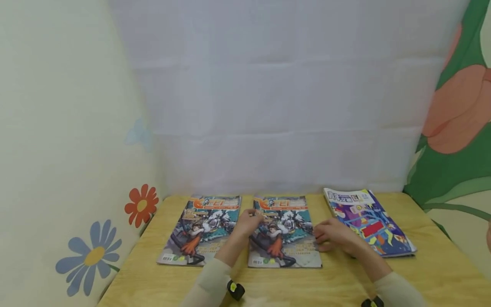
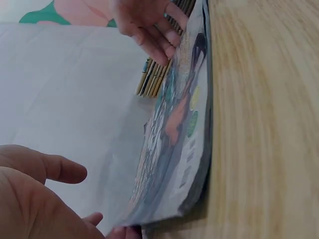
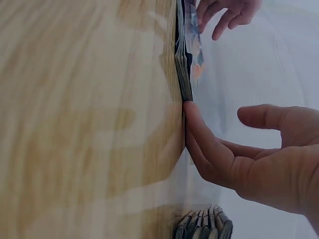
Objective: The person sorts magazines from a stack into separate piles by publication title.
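A magazine (image 1: 283, 234) with an orange title and a comic-style cover lies flat on the table between both hands. My left hand (image 1: 247, 222) is at its left edge. In the left wrist view the thumb (image 2: 65, 169) stands away from the magazine (image 2: 172, 124), and fingertips touch its near edge from below. At the opposite side is my right hand (image 1: 335, 234). Its straight fingers (image 3: 204, 134) touch the page edges of the magazine (image 3: 183, 69) in the right wrist view, while the thumb is held apart.
A look-alike magazine (image 1: 205, 228) lies to the left on the wooden table (image 1: 142, 273). To the right is a stack of purple-covered magazines (image 1: 374, 226), set at a slant. A white cloth (image 1: 276, 106) hangs behind the table, with painted walls on both sides.
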Motion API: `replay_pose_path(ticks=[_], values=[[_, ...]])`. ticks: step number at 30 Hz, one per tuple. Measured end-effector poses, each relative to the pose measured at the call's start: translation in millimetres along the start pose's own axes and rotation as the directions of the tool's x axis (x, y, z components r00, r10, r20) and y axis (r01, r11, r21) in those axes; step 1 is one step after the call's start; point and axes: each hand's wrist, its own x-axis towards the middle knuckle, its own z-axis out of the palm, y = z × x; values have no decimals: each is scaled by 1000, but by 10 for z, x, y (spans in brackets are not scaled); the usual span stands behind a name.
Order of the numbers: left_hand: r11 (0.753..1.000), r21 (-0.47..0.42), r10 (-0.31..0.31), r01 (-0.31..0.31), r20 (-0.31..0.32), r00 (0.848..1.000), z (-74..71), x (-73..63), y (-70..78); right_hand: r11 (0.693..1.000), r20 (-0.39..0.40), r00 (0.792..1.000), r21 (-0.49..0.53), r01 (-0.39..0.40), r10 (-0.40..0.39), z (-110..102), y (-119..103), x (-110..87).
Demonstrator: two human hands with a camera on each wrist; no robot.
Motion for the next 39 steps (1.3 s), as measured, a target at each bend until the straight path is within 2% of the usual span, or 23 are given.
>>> replay_pose_path(ticks=[2, 4, 6, 8, 9, 11, 13, 17, 20, 23, 25, 27, 29, 31, 33, 36, 39], values=[[994, -105, -19, 23, 42, 999, -70, 19, -20, 1000, -14, 1000, 2, -8, 8, 21, 0, 5], [980, -187, -37, 62, 134, 990, -143, 38, -42, 1000, -30, 999, 5, -17, 17, 33, -5, 8], [970, -217, -48, 106, 256, 965, -209, 45, -63, 1000, -42, 999, 14, -25, 25, 36, -14, 8], [966, -218, -52, 141, 367, 929, -255, 44, -79, 999, -47, 998, 20, -31, 32, 35, -25, 3], [965, -216, -49, 147, 403, 914, -268, 37, -77, 999, -46, 998, 23, -30, 31, 34, -30, 1], [963, -224, -36, 150, 442, 896, -280, 40, -71, 999, -42, 999, 31, -25, 26, 27, -39, -4], [958, -248, -19, 145, 448, 894, -296, 48, -43, 999, -42, 999, 50, -20, 22, 28, -39, 2], [950, -287, 16, 124, 440, 898, -332, 38, 63, 995, -38, 999, 102, -13, 17, 45, -30, 24], [942, -315, 35, 115, 434, 900, -346, -25, 185, 991, -34, 999, 137, -8, 13, 50, -19, 35], [929, -352, 61, 112, 443, 894, -359, -78, 307, 981, -26, 1000, 193, 5, 0, 51, 1, 45], [917, -384, 84, 110, 455, 887, -391, -116, 368, 973, 26, 1000, 231, 6, -13, 71, 11, 59], [905, -412, 106, 107, 461, 881, -450, -160, 408, 963, 116, 993, 268, -15, -17, 113, 14, 80], [898, -427, 119, 105, 464, 878, -524, -198, 431, 953, 236, 972, 300, -47, -26, 159, 7, 91], [896, -434, 129, 93, 457, 880, -621, -223, 437, 942, 338, 940, 326, -80, -37, 210, 0, 97], [899, -430, 135, 81, 449, 883, -739, -227, 422, 927, 393, 918, 362, -93, -61, 266, -6, 93], [904, -423, 142, 59, 430, 892, -953, -208, 368, 914, 393, 915, 399, -77, -94, 373, -21, 88], [914, -402, 131, 50, 410, 903, -1193, -202, 259, 913, 360, 927, 404, -55, -103, 533, -54, 104]])
